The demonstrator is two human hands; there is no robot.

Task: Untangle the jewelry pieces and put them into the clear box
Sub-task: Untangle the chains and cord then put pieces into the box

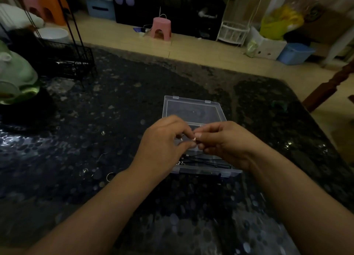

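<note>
Jewelry piece (194, 139) pinched btwn L hand (164, 140) & R hand (228, 142) fingers.

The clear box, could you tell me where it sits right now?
In the head view, the clear box lies open on the dark table at centre, directly beneath both hands.
</note>
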